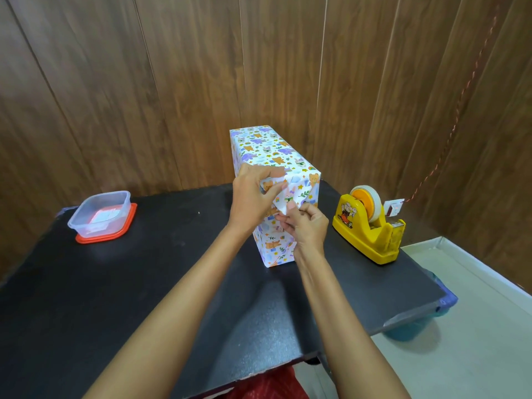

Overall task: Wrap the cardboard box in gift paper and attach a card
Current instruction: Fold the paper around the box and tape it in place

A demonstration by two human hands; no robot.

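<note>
A tall box (266,151) covered in white gift paper with bears and bunnies stands on the black table (144,283), its long side running away from me. The near end face shows a folded triangular paper flap (283,197) pointing down. My left hand (252,200) presses on the top near corner and pinches the flap's upper part. Just below it, my right hand (305,224) grips the flap's tip between thumb and fingers against the end face. No card can be made out on the box.
A yellow tape dispenser (370,226) with a white roll stands to the right of the box. At the left, a clear plastic container (100,213) with small white items sits on its orange lid. Wooden wall panels rise behind; the table's right edge drops to a pale floor.
</note>
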